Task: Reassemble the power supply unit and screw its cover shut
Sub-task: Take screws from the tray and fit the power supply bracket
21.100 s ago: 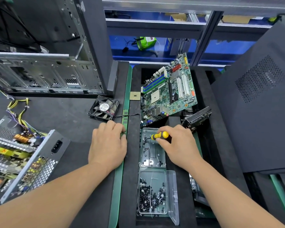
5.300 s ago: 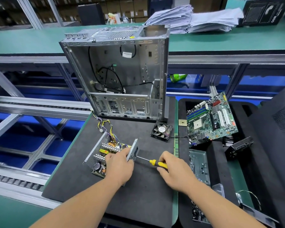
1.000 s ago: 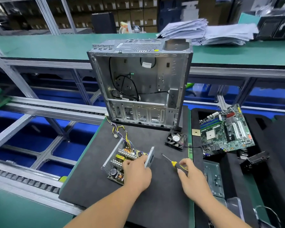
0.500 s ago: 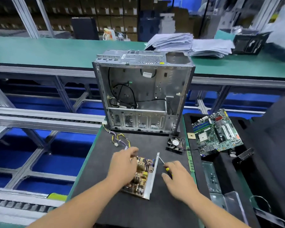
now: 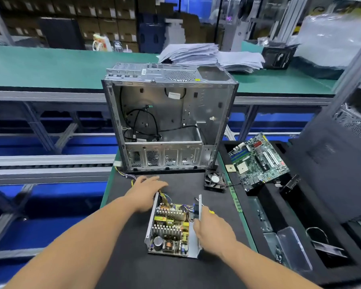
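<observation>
Laid flat since a moment ago, power supply unit (image 5: 171,227) sits before the computer case (image 5: 167,124), right hand (image 5: 214,231) gripping its wall with the screwdriver (image 5: 211,211) (steadying, probably), left hand (image 5: 146,192) loose by the wires (image 5: 131,179).

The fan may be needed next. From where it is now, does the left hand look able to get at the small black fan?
Probably yes: the left hand is open and holds nothing, and only bare black mat lies between it and the fan.

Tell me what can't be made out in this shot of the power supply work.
Head view only:
- Screwdriver: mostly hidden by the right hand; only a yellow bit shows.
- Left hand fingertips: motion-blurred, contact with the wires unclear.
- Power supply screws: too small.
- Its cover: not identifiable.
</observation>
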